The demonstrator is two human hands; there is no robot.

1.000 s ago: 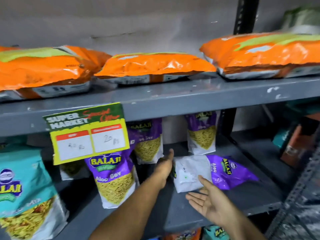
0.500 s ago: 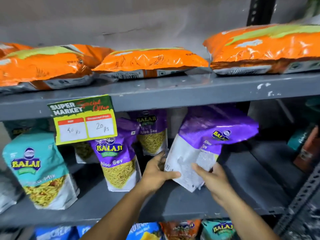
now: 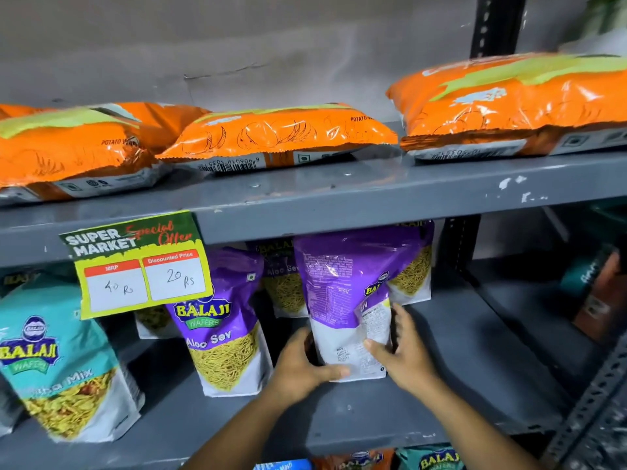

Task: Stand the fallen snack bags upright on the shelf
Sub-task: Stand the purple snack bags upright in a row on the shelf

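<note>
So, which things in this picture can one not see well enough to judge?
- Head view: the front of the held purple bag faces away; left hand and right hand cover its lower corners.
- The purple bags behind it are mostly hidden by it.
- The price tag covers a bag behind it.
- The packs at the right edge are dark and blurred.
</note>
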